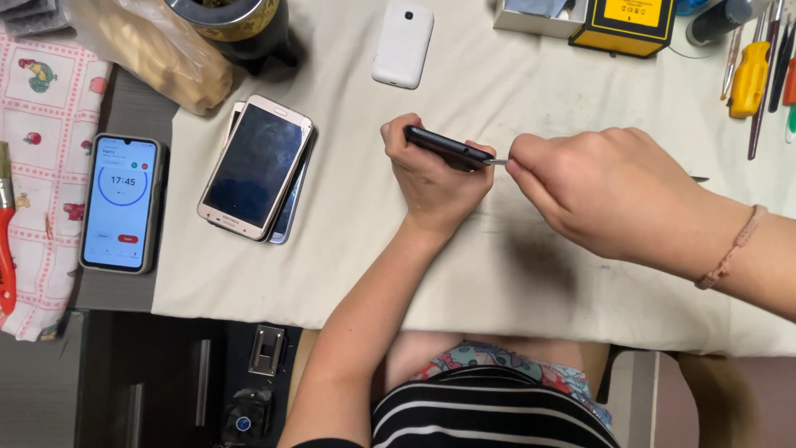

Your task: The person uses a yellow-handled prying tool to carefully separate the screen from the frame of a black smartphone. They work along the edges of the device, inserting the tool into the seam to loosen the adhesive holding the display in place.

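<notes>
- Right now your left hand (431, 174) has its fingers clenched around a dark phone (448, 149), held on edge just above the cloth-covered counter (464, 282).
- Your right hand (597, 187) pinches a thin metal tool (496, 162), its tip touching the phone's end; this looks like the prying step.
- Next, I judge, you need gentle, steady pressure along the seam.
- Farther off lie stacked phones (255, 168), a timer phone (122, 203) and a white phone (403, 43).
</notes>
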